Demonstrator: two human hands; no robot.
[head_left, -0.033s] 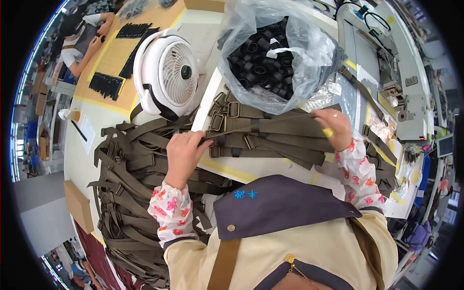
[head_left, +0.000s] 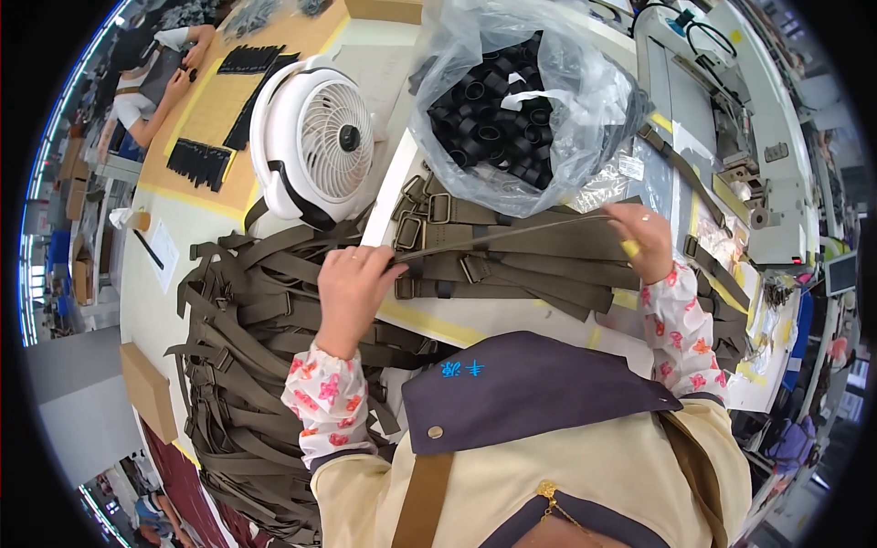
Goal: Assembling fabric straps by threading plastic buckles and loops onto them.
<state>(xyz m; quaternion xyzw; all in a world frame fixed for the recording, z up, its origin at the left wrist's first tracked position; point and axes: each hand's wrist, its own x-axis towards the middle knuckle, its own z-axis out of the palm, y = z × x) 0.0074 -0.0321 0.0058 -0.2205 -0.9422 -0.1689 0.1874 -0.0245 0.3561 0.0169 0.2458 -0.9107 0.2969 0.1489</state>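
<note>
An olive webbing strap [head_left: 516,234] is stretched between my two hands, edge toward me. My left hand [head_left: 354,285] is closed on its left end, fingers pressed together beside the metal buckles. At the right, my right hand [head_left: 644,239] pinches the other end; a bit of yellow shows at its finger. Below the stretched strap lie several olive straps with bronze-coloured rectangular buckles [head_left: 408,232], side by side on the white table [head_left: 429,315]. Small black loops sit around some of these straps.
A clear plastic bag [head_left: 598,100] full of black rings [head_left: 484,132] stands beyond my hands. A white fan [head_left: 315,137] is at the left, above a large heap of straps [head_left: 247,393]. A sewing machine [head_left: 786,183] stands at the right. A co-worker [head_left: 151,78] sits at the far left.
Both hands have shifted very slightly to the right, with the strap still stretched between them. The other straps and the bag look the same.
</note>
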